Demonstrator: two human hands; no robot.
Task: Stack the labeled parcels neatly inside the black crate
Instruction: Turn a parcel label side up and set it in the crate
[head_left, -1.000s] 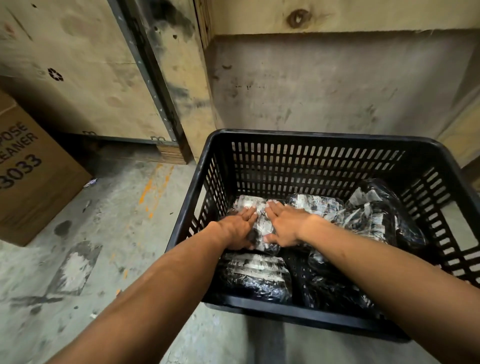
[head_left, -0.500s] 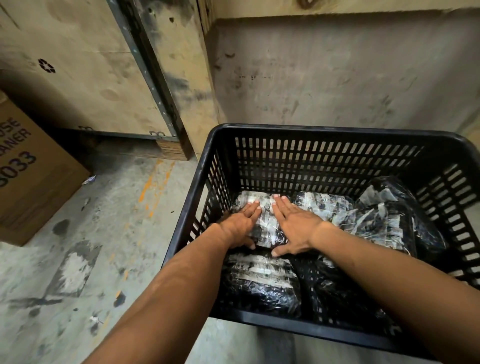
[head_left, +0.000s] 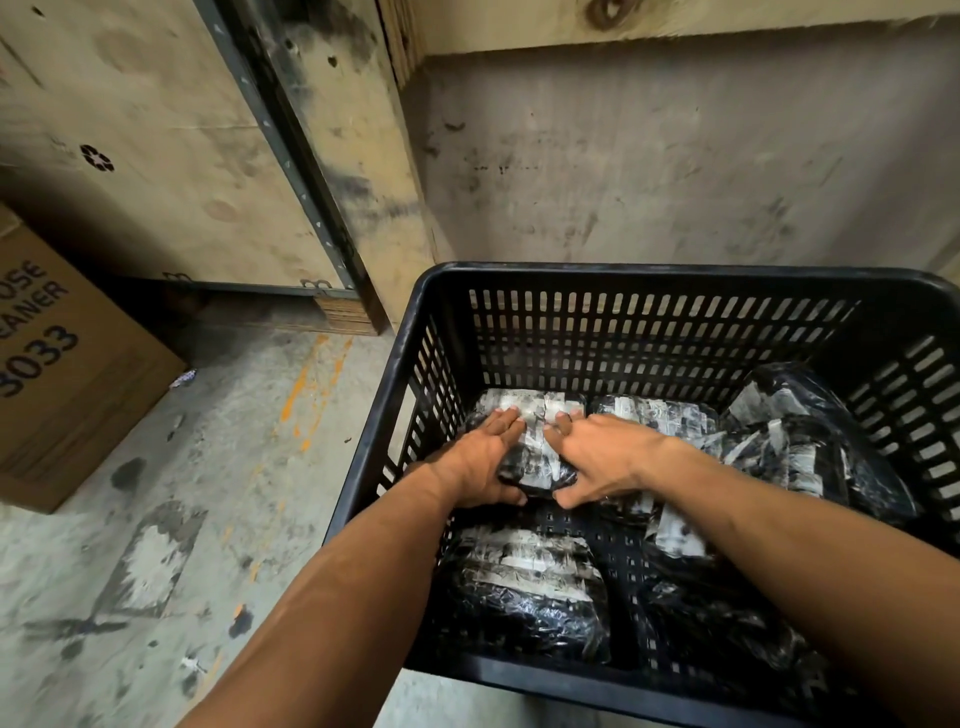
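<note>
The black slotted crate (head_left: 649, 275) stands on the floor at the right and holds several black plastic parcels with white labels. Both my hands are inside it, at the far left corner. My left hand (head_left: 480, 462) and my right hand (head_left: 602, 457) grip one labeled parcel (head_left: 535, 441) from its two sides, fingers on top and thumbs under its near edge. Another parcel (head_left: 524, 587) lies in the near left corner. More parcels (head_left: 789, 441) are heaped at the far right, partly hidden by my right forearm.
A brown cardboard box (head_left: 57, 364) sits on the stained concrete floor (head_left: 208, 519) at the left. Worn plywood panels (head_left: 156, 156) and a grey wall (head_left: 675, 156) rise close behind the crate.
My fingers lay flat on top of the parcel before; now both thumbs hook under its near edge and the hands clasp it. The camera has shifted slightly.
</note>
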